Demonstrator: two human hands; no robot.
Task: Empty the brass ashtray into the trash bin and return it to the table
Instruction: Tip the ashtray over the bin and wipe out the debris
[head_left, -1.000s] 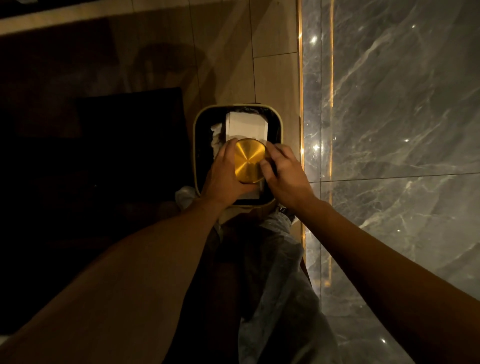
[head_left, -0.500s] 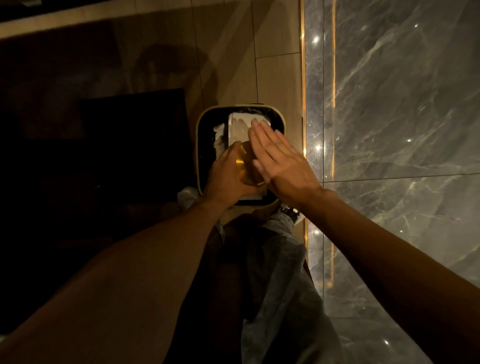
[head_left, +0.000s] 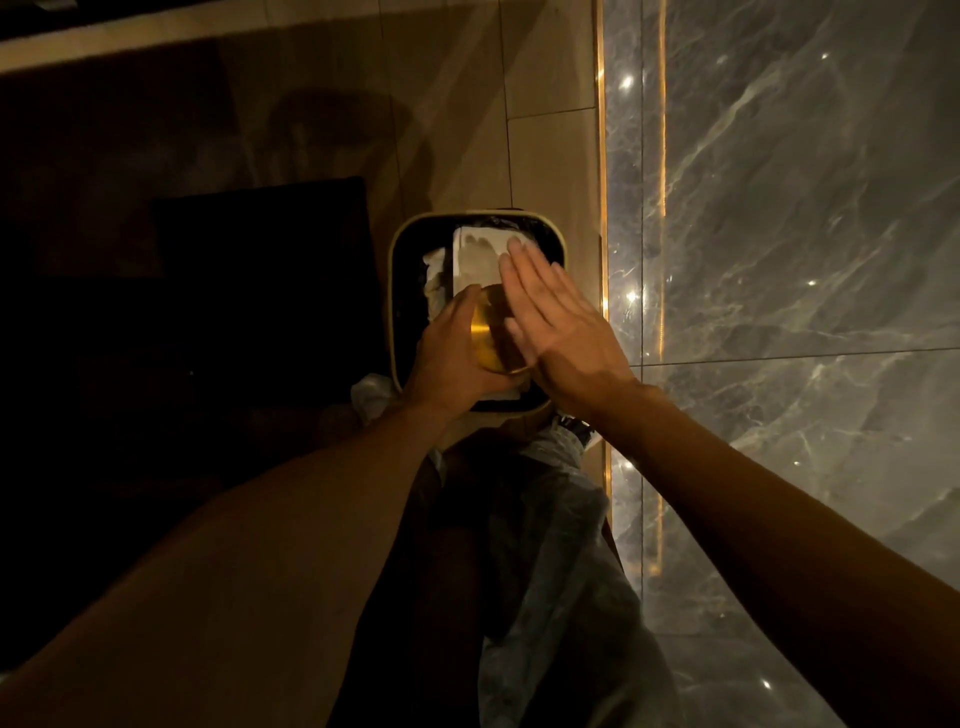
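Observation:
The brass ashtray (head_left: 488, 338) is turned with its round golden base up, held over the open trash bin (head_left: 397, 291). My left hand (head_left: 449, 353) grips it from the left side. My right hand (head_left: 556, 322) is flat with fingers straight and together, laid over the right part of the ashtray; I cannot tell whether it touches. The bin is dark with a pale rim and stands on the floor. White paper (head_left: 475, 254) lies inside it.
A dark low piece of furniture (head_left: 260, 291) stands just left of the bin. A glossy grey marble wall (head_left: 779, 260) with a gold strip runs along the right. Tan floor tiles (head_left: 545, 161) lie beyond the bin. My legs are below the hands.
My right hand left its grip on the ashtray's right edge and now lies flat over the base. The ashtray has tipped further. My left hand keeps its hold.

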